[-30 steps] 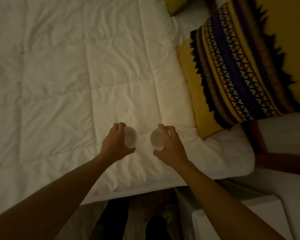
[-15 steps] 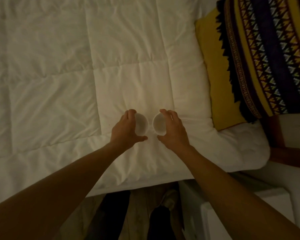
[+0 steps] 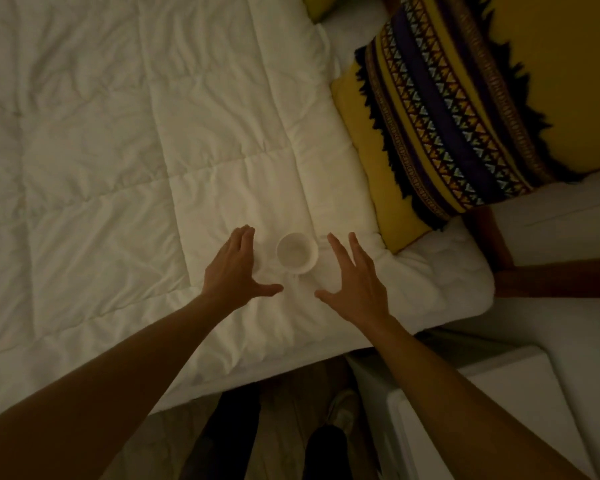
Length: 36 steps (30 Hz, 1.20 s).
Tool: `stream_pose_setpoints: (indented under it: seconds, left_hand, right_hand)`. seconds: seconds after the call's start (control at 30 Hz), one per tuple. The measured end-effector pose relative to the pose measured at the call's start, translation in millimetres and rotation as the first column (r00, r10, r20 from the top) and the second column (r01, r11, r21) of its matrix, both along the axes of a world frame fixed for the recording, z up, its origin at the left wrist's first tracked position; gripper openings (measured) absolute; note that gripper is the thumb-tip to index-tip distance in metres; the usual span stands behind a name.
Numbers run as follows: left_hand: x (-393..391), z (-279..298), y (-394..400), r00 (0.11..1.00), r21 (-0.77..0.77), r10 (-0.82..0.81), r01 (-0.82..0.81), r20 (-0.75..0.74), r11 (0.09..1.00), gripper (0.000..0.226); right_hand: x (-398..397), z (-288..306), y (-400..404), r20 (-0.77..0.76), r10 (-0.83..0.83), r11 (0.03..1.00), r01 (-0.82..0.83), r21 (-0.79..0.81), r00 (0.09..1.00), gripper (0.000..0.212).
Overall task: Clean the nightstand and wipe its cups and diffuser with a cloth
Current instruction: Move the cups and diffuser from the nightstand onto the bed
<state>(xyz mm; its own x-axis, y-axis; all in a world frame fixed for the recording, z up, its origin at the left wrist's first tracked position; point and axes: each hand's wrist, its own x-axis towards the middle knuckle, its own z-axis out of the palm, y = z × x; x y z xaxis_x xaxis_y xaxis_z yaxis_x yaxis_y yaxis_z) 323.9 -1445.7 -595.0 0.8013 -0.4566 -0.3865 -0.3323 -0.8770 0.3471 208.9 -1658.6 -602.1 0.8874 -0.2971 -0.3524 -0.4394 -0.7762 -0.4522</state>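
One small white cup [image 3: 297, 252] stands upright on the white quilt [image 3: 118, 168], near the bed's right corner. No second cup shows. My left hand [image 3: 234, 271] hovers just left of the cup with fingers straight and thumb spread, apart from it. To the cup's right, my right hand [image 3: 355, 282] is spread the same way and holds nothing. The white nightstand [image 3: 506, 386] shows only as a corner at the lower right. No cloth or diffuser is in view.
A yellow pillow with a dark patterned band [image 3: 440, 126] lies on the bed at the upper right. A brown wooden bed frame [image 3: 551, 275] runs beside the nightstand. My legs and shoes stand on the floor [image 3: 284, 427] below the bed's edge.
Both hands each held a white cup and brought them together over the quilt. Now the hands have let go and drawn apart, and a single cup shows between them.
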Motion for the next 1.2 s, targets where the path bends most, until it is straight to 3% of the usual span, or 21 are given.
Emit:
stream_pose_setpoints:
  seconds: [0.23,0.37,0.57,0.87,1.03,1.13,1.2]
  left_hand:
    - [-28.7,19.1,-67.2,0.970,0.008,-0.227,0.227,0.084,0.974,0.128]
    - [-70.1,24.7,-132.9,0.933,-0.020,-0.350,0.353,0.088,0.935,0.122]
    - [-160.9,26.5,-225.1,0.819,-0.028,-0.570,0.573,0.064,0.819,0.124]
    - [-333.4,-0.7,-318.5,0.569,-0.090,-0.818,0.813,-0.077,0.575,0.123]
    - [-412.3,-29.2,-348.3,0.371,-0.092,-0.922,0.920,-0.112,0.382,0.126]
    - [-448.8,-45.9,-364.0,0.351,-0.068,-0.929,0.930,-0.117,0.360,0.123]
    - [-471.0,-53.5,-374.3,0.356,-0.057,-0.923,0.928,-0.148,0.368,0.117]
  right_hand:
    - [-80.0,22.3,-53.0,0.084,-0.212,0.976,0.216,-0.032,0.974,0.102]
    - [-146.4,31.1,-85.1,0.116,-0.426,0.902,0.430,-0.018,0.897,0.102]
    - [-260.4,39.7,-113.8,0.153,-0.648,0.753,0.657,-0.017,0.746,0.098]
    - [-444.4,7.9,-112.0,0.015,-0.868,0.495,0.868,-0.035,0.496,0.094]
    - [-525.2,-19.9,-105.4,-0.063,-0.908,0.418,0.908,-0.040,0.415,0.068]
    - [-564.0,-29.5,-108.2,-0.040,-0.930,0.367,0.928,-0.073,0.365,0.048]
    - [-583.9,-31.2,-114.2,0.008,-0.960,0.278,0.957,-0.086,0.279,0.028]
